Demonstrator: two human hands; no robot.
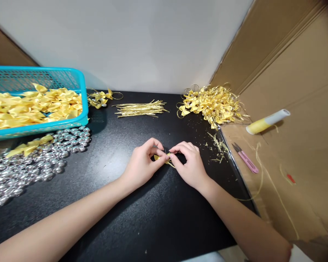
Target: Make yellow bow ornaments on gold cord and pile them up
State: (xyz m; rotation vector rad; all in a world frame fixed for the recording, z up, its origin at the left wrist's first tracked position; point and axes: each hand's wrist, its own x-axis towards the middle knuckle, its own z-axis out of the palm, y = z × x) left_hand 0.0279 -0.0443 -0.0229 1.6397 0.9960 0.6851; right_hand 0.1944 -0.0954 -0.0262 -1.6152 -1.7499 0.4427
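Over the middle of the black table, my left hand (146, 160) is closed in a pinch on a small yellow ribbon bow (156, 158), mostly hidden by the fingers. My right hand (189, 163) meets it fingertip to fingertip, pinching at the bow's right side. A thin gold cord (170, 165) sticks out below the fingertips. Behind the hands lies a bundle of gold cords (142, 108). At the back right is a heap of yellow bows with cord loops (214, 103).
A blue basket (85, 98) of yellow bows stands at left, with silver beads (41, 163) before it. A few bows (98, 99) lie beside the basket. Cord scraps (220, 147) lie near the right edge. Beyond are pink-handled snips (246, 159) and a cord spool (268, 122) on cardboard.
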